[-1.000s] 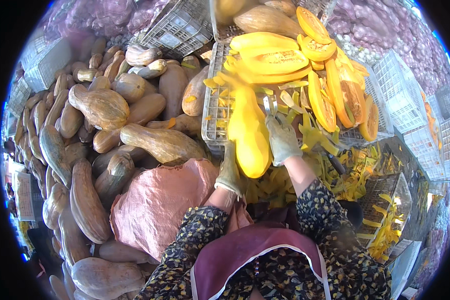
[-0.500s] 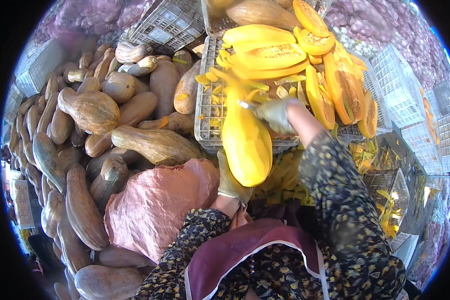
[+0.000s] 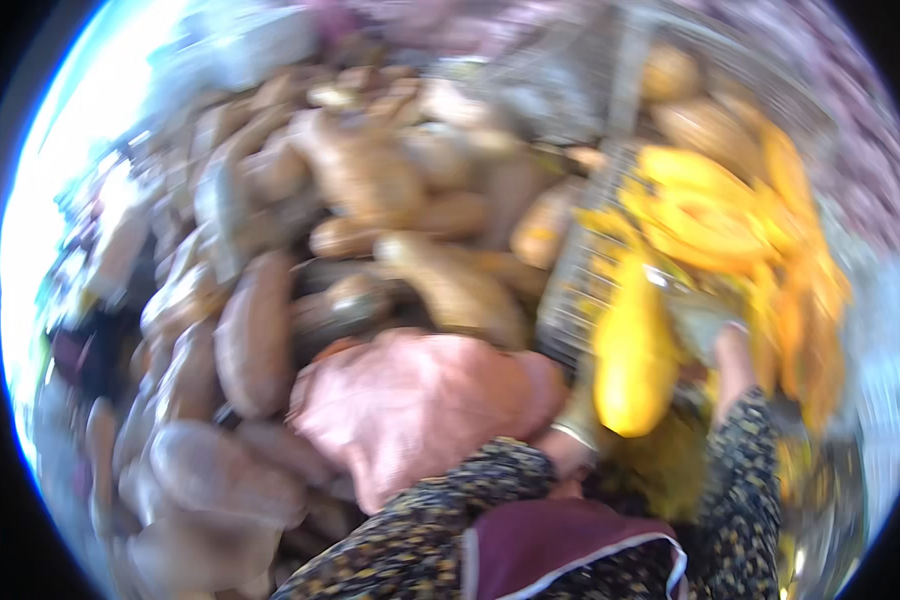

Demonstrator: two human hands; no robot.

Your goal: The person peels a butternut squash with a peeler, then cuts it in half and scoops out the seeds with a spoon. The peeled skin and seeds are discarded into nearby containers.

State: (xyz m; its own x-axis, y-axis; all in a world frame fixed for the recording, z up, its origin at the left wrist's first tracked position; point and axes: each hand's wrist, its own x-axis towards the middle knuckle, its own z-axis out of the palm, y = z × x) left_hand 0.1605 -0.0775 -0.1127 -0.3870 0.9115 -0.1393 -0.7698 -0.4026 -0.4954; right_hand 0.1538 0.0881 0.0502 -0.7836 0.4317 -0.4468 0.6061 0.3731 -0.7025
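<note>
A long peeled yellow pumpkin (image 3: 634, 360) rests with its far end on the edge of a pale plastic crate (image 3: 566, 312), its rounded end toward me. My left hand (image 3: 582, 425), in a light glove, grips the pumpkin low on its left side; its fingers are partly hidden behind it. On the other side, my gloved right hand (image 3: 703, 318) is closed on a peeler, of which only a shiny metal tip (image 3: 656, 275) shows beside the pumpkin. Motion blur smears the peeler's shape. Cut yellow pumpkin pieces (image 3: 705, 225) lie beyond on the crate.
Unpeeled tan pumpkins (image 3: 255, 330) are heaped along my left. A pink woven sack (image 3: 420, 405) bulges beside my left forearm. Whole pumpkins (image 3: 710, 130) sit in another crate at the back. Yellow peelings (image 3: 660, 470) lie below the pumpkin.
The whole view has swung left and blurred, so the pumpkin, crate and hands appear farther right. Both hands remain at the same pumpkin.
</note>
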